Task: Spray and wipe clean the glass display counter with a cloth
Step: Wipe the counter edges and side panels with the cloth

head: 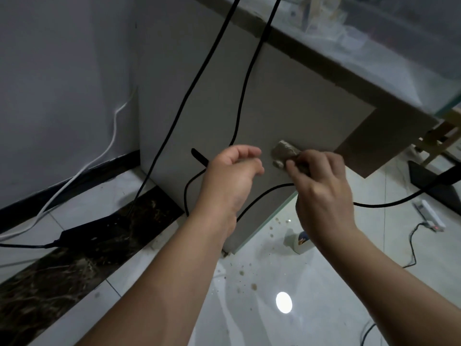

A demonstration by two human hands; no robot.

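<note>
Grey cloth [284, 151] largely covered by fingers of right grip [321, 188]; only a crumpled end shows. Bottle [294, 243] on floor partly hidden behind right wrist, label too small to read. Glass tabletop [374, 53] cut off by top and right edges; goods under it blurred, possibly small boxes. Black cables [207, 68] leave frame at top; one passes behind left grip [232, 176]. Both forearms cut by bottom edge.

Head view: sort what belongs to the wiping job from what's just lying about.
Job: cloth, pinched by the right hand; counter panel; glass top; bottle on the floor, likely the spray.
Lying about: black cables; white cable; power brick; white gadget.
</note>
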